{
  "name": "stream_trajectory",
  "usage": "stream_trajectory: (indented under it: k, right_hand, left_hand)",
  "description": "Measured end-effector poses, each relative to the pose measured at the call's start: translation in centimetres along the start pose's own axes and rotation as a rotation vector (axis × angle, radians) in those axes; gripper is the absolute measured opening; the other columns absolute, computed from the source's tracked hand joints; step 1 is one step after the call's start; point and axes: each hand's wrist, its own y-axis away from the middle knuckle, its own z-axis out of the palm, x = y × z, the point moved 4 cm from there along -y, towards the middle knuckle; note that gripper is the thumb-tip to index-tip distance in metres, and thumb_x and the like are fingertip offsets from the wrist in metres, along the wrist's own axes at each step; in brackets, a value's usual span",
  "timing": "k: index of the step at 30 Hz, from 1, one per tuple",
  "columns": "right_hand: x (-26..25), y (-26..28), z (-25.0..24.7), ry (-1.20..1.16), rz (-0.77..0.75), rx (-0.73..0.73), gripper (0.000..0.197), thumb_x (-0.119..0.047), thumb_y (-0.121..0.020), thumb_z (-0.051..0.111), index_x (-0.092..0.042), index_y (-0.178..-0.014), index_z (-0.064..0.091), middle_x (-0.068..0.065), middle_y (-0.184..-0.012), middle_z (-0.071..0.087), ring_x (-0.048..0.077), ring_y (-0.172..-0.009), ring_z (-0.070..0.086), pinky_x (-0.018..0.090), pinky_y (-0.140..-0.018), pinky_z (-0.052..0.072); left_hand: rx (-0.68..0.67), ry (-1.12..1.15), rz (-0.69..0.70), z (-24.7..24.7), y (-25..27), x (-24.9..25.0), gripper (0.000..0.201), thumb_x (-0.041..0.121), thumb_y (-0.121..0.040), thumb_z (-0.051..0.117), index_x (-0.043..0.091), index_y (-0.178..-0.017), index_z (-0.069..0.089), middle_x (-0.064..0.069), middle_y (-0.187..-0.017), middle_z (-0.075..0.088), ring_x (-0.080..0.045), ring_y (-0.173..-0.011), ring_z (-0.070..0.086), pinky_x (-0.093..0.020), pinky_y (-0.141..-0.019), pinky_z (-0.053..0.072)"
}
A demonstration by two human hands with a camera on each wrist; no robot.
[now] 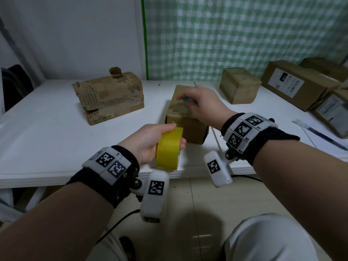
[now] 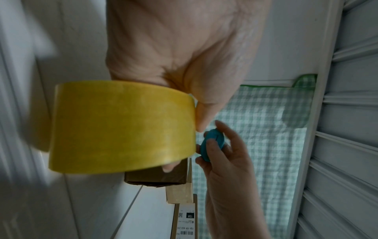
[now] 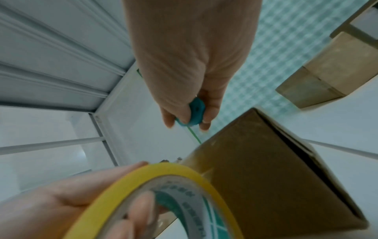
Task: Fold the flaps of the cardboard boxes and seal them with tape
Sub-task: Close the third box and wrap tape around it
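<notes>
The left hand (image 1: 148, 142) is holding a yellow roll of tape (image 1: 169, 148) low in the middle of the frame, fingers (image 3: 141, 208) curling through its hole in a tight grip. The right hand (image 1: 205, 105) is pinching a small teal cutter (image 2: 211, 144) between thumb and fingers, just above the top of a small brown cardboard box (image 1: 188, 127). This box is sitting in the middle of the white table (image 1: 47, 129), just behind the roll. A torn box (image 1: 109, 97) is lying to the upper left. More boxes (image 1: 293, 84) are sitting at the upper right, before a green checked curtain (image 1: 244, 34)
</notes>
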Motion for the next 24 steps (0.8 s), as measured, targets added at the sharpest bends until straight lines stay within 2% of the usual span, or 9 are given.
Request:
stream_trajectory:
  k: [2, 4, 6, 9, 15, 18, 21, 24]
  right_hand:
    - [-0.8, 0.8, -0.2, -0.052, -0.02, -0.03, 0.044, -0.004, -0.09, 0.054, -0.025, -0.128, 0.055, 0.003, -0.116, 0.061, 0.012, -0.099, 0.056, 0.021, -0.082, 0.043]
    - [-1.5, 1.1, -0.2, -0.021, -0.026, -0.069, 0.048, -0.01, -0.087, 0.061, -0.025, -0.132, 0.053, 0.003, -0.119, 0.062, 0.013, -0.102, 0.059, 0.02, -0.084, 0.045]
    - [-2.0, 1.2, -0.2, 0.137, -0.04, -0.114, 0.039, -0.017, -0.088, 0.063, -0.019, -0.126, 0.06, 0.004, -0.116, 0.065, 0.016, -0.101, 0.06, 0.018, -0.078, 0.041]
    - [-2.6, 1.3, 0.1, 0.28, -0.041, -0.155, 0.029, -0.021, -0.09, 0.059, -0.013, -0.117, 0.064, 0.008, -0.109, 0.067, 0.022, -0.097, 0.061, 0.027, -0.077, 0.047]
    - [-2.9, 1.0, 1.2, 0.399, 0.014, -0.232, 0.027, -0.026, -0.091, 0.057, -0.01, -0.113, 0.063, 0.011, -0.106, 0.063, 0.026, -0.093, 0.06, 0.029, -0.068, 0.041]
    - [-3.1, 0.7, 1.7, 0.433, 0.027, -0.255, 0.025, -0.026, -0.091, 0.057, -0.009, -0.108, 0.062, 0.011, -0.101, 0.062, 0.025, -0.085, 0.057, 0.029, -0.064, 0.038]
    - [-3.1, 0.4, 2.0, 0.441, 0.032, -0.276, 0.023, -0.026, -0.09, 0.056, -0.009, -0.105, 0.062, 0.011, -0.098, 0.062, 0.023, -0.078, 0.052, 0.029, -0.062, 0.036]
    - [-3.2, 0.2, 2.3, 0.459, 0.02, -0.295, 0.022, -0.025, -0.09, 0.056, -0.009, -0.103, 0.063, 0.01, -0.096, 0.062, 0.024, -0.079, 0.055, 0.029, -0.062, 0.037]
  left_hand:
    - [0.001, -0.003, 0.005, 0.0, 0.1, 0.0, 0.036, 0.025, -0.096, 0.051, -0.003, -0.119, 0.054, -0.018, -0.079, 0.071, -0.022, -0.062, 0.069, -0.034, -0.072, 0.056]
    - [-0.001, -0.001, 0.008, 0.0, 0.2, 0.0, 0.037, 0.025, -0.096, 0.05, -0.002, -0.121, 0.052, -0.018, -0.081, 0.071, -0.022, -0.063, 0.069, -0.035, -0.072, 0.056]
    - [0.006, -0.008, 0.012, 0.0, 0.4, 0.0, 0.036, 0.024, -0.096, 0.05, -0.002, -0.122, 0.051, -0.018, -0.078, 0.071, -0.022, -0.061, 0.069, -0.034, -0.071, 0.057]
    - [0.009, -0.026, 0.021, 0.1, 0.5, 0.0, 0.036, 0.024, -0.097, 0.047, -0.002, -0.122, 0.052, -0.016, -0.076, 0.072, -0.021, -0.06, 0.069, -0.033, -0.068, 0.057]
    - [0.001, -0.039, 0.023, 0.0, 0.7, 0.2, 0.032, 0.023, -0.098, 0.046, -0.003, -0.115, 0.056, -0.015, -0.074, 0.071, -0.02, -0.058, 0.069, -0.033, -0.069, 0.056]
    - [-0.002, -0.037, 0.022, 0.0, 0.7, 0.2, 0.03, 0.022, -0.098, 0.046, -0.002, -0.112, 0.057, -0.015, -0.074, 0.071, -0.021, -0.058, 0.069, -0.033, -0.069, 0.056]
    - [-0.006, -0.035, 0.025, -0.1, 0.8, 0.3, 0.027, 0.021, -0.098, 0.045, 0.0, -0.109, 0.058, -0.015, -0.074, 0.071, -0.022, -0.059, 0.068, -0.036, -0.074, 0.054]
    - [-0.007, -0.042, 0.033, -0.2, 0.7, 0.3, 0.025, 0.02, -0.098, 0.045, 0.001, -0.106, 0.058, -0.015, -0.073, 0.071, -0.022, -0.058, 0.068, -0.037, -0.075, 0.053]
